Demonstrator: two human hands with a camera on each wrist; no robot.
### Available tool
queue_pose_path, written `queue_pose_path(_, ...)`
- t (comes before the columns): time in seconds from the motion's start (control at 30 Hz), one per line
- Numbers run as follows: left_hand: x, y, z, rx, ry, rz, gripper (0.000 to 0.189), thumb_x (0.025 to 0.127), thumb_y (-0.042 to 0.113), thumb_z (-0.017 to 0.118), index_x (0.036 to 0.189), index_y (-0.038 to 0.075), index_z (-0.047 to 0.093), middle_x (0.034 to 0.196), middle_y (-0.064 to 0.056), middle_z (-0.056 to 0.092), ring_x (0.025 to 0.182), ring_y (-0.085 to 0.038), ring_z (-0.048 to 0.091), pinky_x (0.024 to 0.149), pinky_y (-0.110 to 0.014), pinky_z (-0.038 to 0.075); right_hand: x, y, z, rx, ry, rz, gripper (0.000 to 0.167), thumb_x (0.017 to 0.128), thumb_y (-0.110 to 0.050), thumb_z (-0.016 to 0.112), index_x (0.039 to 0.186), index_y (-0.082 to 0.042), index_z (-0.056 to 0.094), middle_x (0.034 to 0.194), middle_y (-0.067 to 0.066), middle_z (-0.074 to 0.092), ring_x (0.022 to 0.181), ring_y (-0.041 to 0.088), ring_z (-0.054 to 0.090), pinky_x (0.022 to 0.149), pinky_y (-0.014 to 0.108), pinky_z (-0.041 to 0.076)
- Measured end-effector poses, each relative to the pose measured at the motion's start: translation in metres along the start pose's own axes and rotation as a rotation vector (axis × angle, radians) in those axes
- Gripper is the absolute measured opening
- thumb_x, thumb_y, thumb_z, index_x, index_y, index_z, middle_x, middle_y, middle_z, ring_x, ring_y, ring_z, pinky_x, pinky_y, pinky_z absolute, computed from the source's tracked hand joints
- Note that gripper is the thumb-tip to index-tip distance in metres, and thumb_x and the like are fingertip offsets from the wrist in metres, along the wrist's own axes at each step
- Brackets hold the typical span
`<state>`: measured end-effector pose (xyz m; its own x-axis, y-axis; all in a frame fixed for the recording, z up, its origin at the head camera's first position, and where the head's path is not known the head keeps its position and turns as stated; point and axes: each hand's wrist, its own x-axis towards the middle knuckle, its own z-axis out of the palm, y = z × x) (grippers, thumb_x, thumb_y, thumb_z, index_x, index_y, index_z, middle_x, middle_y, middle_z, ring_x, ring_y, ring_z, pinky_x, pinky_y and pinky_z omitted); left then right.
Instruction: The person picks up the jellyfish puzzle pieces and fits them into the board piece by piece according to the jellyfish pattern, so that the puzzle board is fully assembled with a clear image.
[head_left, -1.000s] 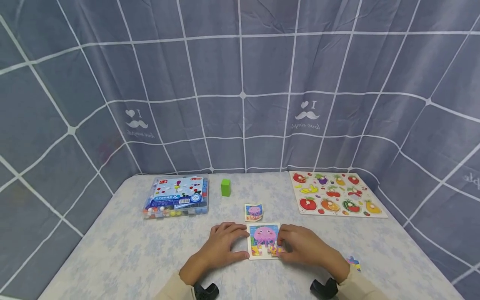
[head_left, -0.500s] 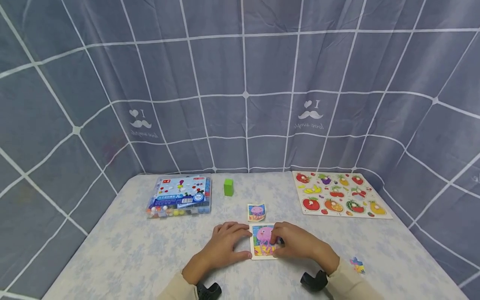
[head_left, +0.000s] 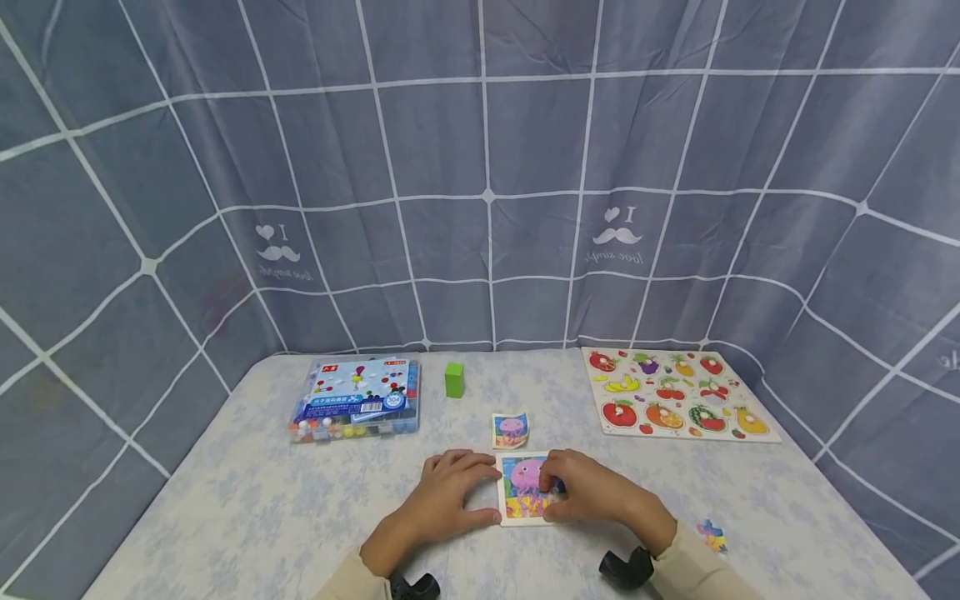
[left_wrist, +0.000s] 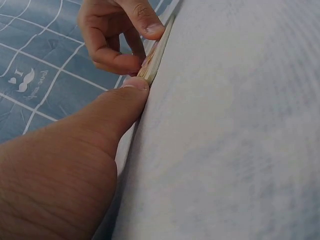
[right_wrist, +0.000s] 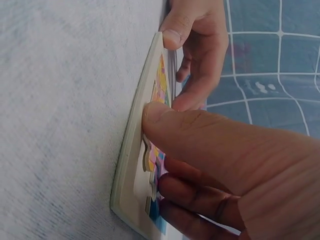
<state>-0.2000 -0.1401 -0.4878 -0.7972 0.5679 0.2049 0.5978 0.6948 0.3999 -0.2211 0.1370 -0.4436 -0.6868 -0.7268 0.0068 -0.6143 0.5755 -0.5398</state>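
Observation:
A small square jigsaw puzzle with a pink jellyfish picture lies on the table, its pale wooden board (head_left: 517, 523) showing along the near edge. My left hand (head_left: 450, 497) holds this board at its left side, thumb by the near corner and index finger farther up. With curled fingers and thumb, my right hand (head_left: 592, 492) pinches a yellow and pink jigsaw piece (right_wrist: 148, 159) over the lower part of the picture. In the right wrist view that piece stands slightly proud of the board. My right hand covers the picture's right side in the head view.
A loose jigsaw piece (head_left: 712, 536) lies right of my right wrist. Behind the board is a small jellyfish picture card (head_left: 510, 431). Farther back stand a green block (head_left: 454, 380), a clear box of colored parts (head_left: 356, 398) and a fruit puzzle board (head_left: 678, 393).
My right hand has moved a little left over the puzzle, and the jigsaw piece has gone with it into the lower picture area. My left hand stays at the board's left side.

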Motion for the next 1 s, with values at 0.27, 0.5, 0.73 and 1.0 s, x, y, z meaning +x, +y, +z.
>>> queue_pose_path(0.27, -0.0008, -0.0006, 0.0022, 0.003, -0.023, -0.024, 0.053, 0.092, 0.062, 0.064, 0.133, 0.028, 0.064, 0.146, 0.007, 0.052, 0.134, -0.026, 0.042, 0.102, -0.064, 0.028, -0.0018, -0.0007, 0.0042, -0.019, -0.015, -0.019, 0.014, 0.086, -0.017, 0.082, 0.096, -0.024, 0.077, 0.098, -0.017, 0.059, 0.095, 0.009, 0.052, 0.09, 0.034, 0.047)
queue_pose_path(0.5, 0.0011, 0.0001, 0.0003, 0.005, -0.002, 0.003, 0.053, 0.092, 0.061, 0.064, 0.133, 0.026, 0.064, 0.145, 0.006, 0.053, 0.133, -0.026, 0.043, 0.101, -0.064, 0.029, -0.0032, 0.002, 0.0034, -0.059, -0.006, -0.043, 0.004, 0.088, -0.022, 0.08, 0.091, -0.024, 0.078, 0.097, -0.019, 0.057, 0.095, 0.006, 0.049, 0.087, 0.033, 0.046)
queue_pose_path(0.73, 0.0009, -0.0008, 0.0007, 0.012, -0.006, -0.007, 0.054, 0.092, 0.061, 0.064, 0.133, 0.026, 0.064, 0.145, 0.006, 0.053, 0.132, -0.026, 0.044, 0.101, -0.064, 0.029, -0.0018, -0.0009, 0.0043, -0.08, -0.006, -0.059, 0.011, 0.09, -0.019, 0.078, 0.101, -0.022, 0.077, 0.102, -0.017, 0.06, 0.095, 0.007, 0.049, 0.087, 0.032, 0.047)
queue_pose_path(1.0, 0.0003, -0.0008, 0.0002, 0.003, -0.002, -0.005, 0.053, 0.091, 0.06, 0.066, 0.133, 0.027, 0.064, 0.145, 0.006, 0.053, 0.133, -0.026, 0.043, 0.101, -0.063, 0.029, -0.0024, -0.0022, 0.0036, -0.093, -0.015, -0.067, 0.015, 0.09, -0.021, 0.079, 0.105, -0.021, 0.08, 0.106, -0.017, 0.062, 0.099, 0.006, 0.05, 0.09, 0.033, 0.047)
